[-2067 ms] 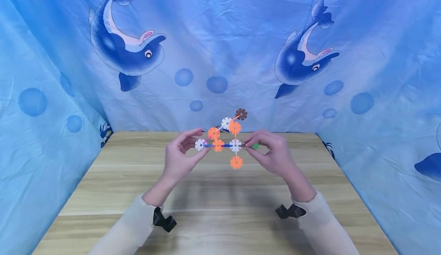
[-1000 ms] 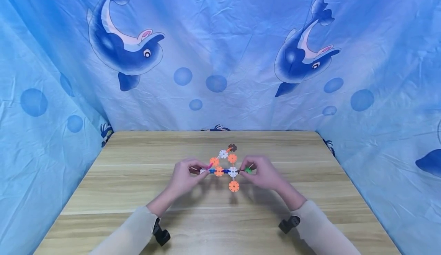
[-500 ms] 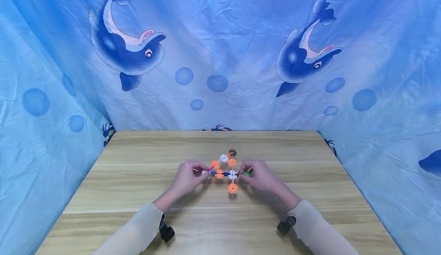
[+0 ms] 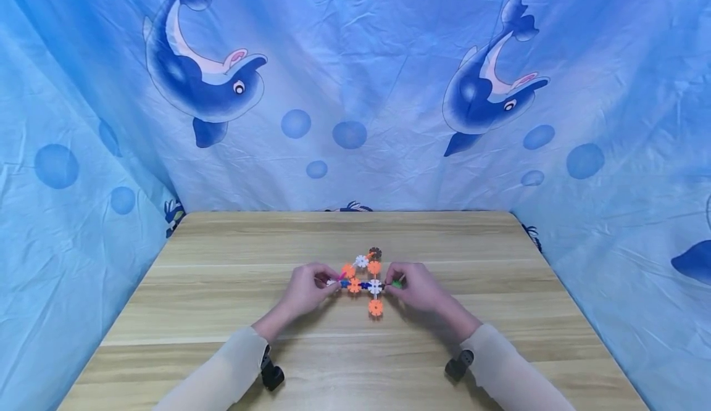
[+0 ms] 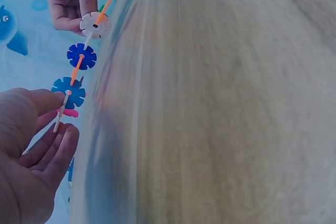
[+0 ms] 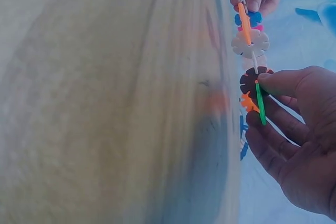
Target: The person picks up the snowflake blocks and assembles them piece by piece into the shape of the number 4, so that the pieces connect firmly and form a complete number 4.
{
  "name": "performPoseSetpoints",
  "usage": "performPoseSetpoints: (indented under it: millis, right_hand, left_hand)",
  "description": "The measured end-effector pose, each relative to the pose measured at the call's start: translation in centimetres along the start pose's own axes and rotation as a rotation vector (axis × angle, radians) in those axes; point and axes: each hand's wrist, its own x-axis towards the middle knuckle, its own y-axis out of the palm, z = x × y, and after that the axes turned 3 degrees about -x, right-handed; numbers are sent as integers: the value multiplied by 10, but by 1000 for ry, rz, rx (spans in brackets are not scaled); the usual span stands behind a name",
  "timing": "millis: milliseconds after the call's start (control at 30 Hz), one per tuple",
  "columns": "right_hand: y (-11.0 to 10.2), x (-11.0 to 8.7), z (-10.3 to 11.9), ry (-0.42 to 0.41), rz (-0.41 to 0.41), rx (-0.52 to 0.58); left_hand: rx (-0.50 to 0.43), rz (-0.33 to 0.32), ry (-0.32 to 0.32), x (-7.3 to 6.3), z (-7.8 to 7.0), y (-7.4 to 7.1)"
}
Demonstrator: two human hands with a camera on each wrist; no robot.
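Observation:
Between my two hands is a figure built of interlocking snowflake discs (image 4: pixel 374 286) in white, orange, blue, brown, pink and green. My left hand (image 4: pixel 304 289) pinches its left end, where a white disc and a blue disc (image 5: pixel 73 97) join; a pink disc (image 5: pixel 69 113) pokes out there. At the other end my right hand (image 4: pixel 418 286) pinches a brown disc (image 6: pixel 252 83) with a green disc (image 6: pixel 261 106) slotted into it. One orange disc (image 4: pixel 375 307) sticks out towards me. A slanting row at the back ends in another brown disc (image 4: pixel 376 253). The figure is held low over the table.
The wooden tabletop (image 4: pixel 355 361) extends under both hands. Blue cloth (image 4: pixel 355 78) printed with dolphins hangs behind the table and at both sides. A small black camera (image 4: pixel 272 374) is strapped at each wrist.
Both hands have brought the disc figure down and closer to me, from up above the far table edge to low over the tabletop. Both grips on it stay the same.

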Motion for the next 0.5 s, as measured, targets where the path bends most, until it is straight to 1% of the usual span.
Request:
performPoseSetpoints:
  millis: [200,433,500]
  right_hand:
    - [5,2,-5,-22,-6,-22]
    - [6,1,-6,-4,6,-29]
    - [7,1,-6,-10,7,-27]
  left_hand:
    - [8,20,-5,2,1,0]
    - [46,33,5,5,3,1]
    - [57,38,8,5,4,2]
